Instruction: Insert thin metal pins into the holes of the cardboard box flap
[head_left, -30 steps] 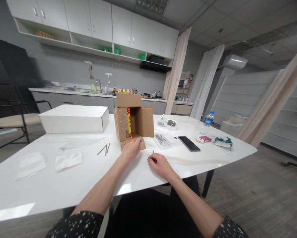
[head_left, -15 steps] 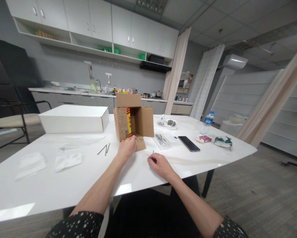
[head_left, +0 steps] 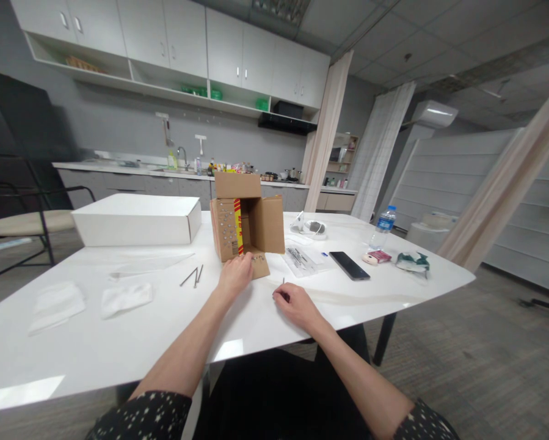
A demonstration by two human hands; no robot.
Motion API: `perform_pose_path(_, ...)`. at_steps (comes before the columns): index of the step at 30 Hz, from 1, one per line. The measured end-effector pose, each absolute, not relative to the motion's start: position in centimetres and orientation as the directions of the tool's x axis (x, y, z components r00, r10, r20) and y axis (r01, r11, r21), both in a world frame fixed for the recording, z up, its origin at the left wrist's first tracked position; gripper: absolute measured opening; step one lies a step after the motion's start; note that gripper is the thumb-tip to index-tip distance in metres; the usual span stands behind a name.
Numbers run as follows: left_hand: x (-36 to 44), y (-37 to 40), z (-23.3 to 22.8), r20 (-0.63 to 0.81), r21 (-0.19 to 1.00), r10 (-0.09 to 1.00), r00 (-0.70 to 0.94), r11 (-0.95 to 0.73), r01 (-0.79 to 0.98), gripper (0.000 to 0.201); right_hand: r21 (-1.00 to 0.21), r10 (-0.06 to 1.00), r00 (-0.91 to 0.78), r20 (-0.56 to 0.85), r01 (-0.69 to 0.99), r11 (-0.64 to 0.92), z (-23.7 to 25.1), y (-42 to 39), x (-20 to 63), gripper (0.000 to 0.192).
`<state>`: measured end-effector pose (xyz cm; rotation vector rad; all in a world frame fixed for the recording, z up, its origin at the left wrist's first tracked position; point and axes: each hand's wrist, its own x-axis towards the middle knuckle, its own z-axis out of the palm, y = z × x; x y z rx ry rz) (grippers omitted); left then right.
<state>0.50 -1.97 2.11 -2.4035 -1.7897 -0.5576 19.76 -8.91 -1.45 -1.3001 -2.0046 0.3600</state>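
Brown corrugated card makes up the open box (head_left: 247, 220), which lies on its side near the middle of the white surface (head_left: 95, 342) in the head view, its mouth turned toward the person. The left hand (head_left: 234, 274) is laid on the lower flap at the box's six o'clock, fingers spread flat on the card rather than closed round it. A light, fairly stiff box is judged here; its flaps would bend and it would slide easily on the glossy top, so a hold at a side wall or the folded edge of a flap would be the firmer one. The right hand (head_left: 295, 305) rests at the box's five o'clock, fingertips pinched on a thin nail (head_left: 283, 282) that stands up from the surface; it looks hard, slim and easily dropped. Loose nails (head_left: 192, 276) lie at the box's eight o'clock, and a phone (head_left: 349, 265) at its three o'clock.

What the box holds cannot be made out, as its inside is shadowed. The small dots on its left wall and flap are too small to identify. The nail's length is hidden by the fingers.
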Motion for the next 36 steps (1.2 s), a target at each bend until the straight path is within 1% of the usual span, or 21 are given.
perform_pose_path(10, 0.7, -1.8, 1.8, 0.35, 0.159, 0.896, 0.274, -0.345, 0.925, 0.027, -0.569, 0.877, -0.238, 0.417, 0.684, 0.456, -1.6, -8.9, 19.8, 0.017)
perform_pose_path(20, -0.3, -1.6, 2.0, 0.379, 0.176, 0.892, 0.248, -0.333, 0.926, 0.028, -0.582, 0.889, -0.23, 0.396, 0.686, 0.437, -1.1, -9.3, 19.7, 0.017)
perform_pose_path(36, -0.4, -1.4, 1.9, 0.365, 0.178, 0.902, 0.231, -0.312, 0.933, 0.027, -0.568, 0.881, -0.241, 0.408, 0.688, 0.452, -1.6, -8.9, 19.8, 0.016)
